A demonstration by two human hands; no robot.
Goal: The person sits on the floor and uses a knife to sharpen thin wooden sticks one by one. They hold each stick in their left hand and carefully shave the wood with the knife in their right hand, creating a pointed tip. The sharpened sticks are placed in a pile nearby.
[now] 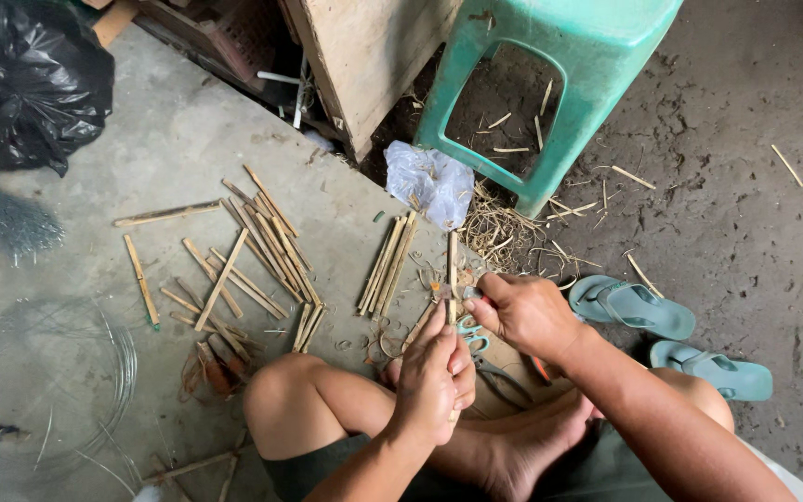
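The concrete floor (188, 139) meets packed dirt to the right of the grip. A green plastic stool (550, 56) stands beyond it, and loose bamboo slats (253, 251) lie to its left. The left hand (431, 381) is clamped around an upright bamboo strip (453, 265). The right hand (527, 311) pinches the same strip just above.

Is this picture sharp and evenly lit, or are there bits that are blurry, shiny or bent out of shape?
Head view: soft, even light with faint shadows; the hands, left hand and right hand, and the bamboo stick look sharp; glare glints on the black plastic bag; the wire coil is thin and hard to trace; the green stool leans from wide-angle distortion.
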